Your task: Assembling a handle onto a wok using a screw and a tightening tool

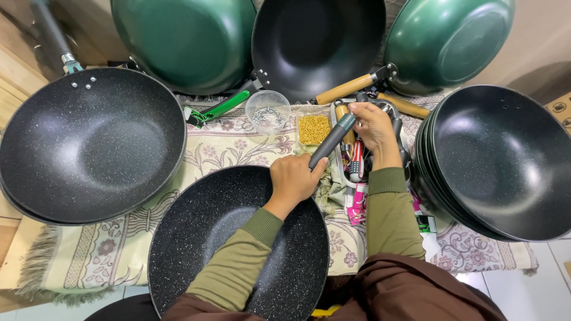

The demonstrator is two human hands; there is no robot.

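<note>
So there's a grey handle (pixel 333 139) right in the middle, sticking out from the far rim of a black speckled wok (pixel 238 238) that sits on a patterned cloth (pixel 119 249) in front of the person. Left hand (pixel 294 178) is wrapped around the lower end of the handle where it meets the wok. Right hand (pixel 372 122) is pinching the top end with its fingertips. Hands are a bit apart, both on that same handle.

Just beyond it there's a little tray of gold screws (pixel 313 129) and a clear cup (pixel 267 111) with metal bits in it. A tray of tools (pixel 357 163) is under the right hand. Another speckled wok (pixel 89 145) is off to the left, a stack of black woks (pixel 496 160) on the right, and green woks (pixel 184 41) plus a black one (pixel 318 41) lean at the back.
</note>
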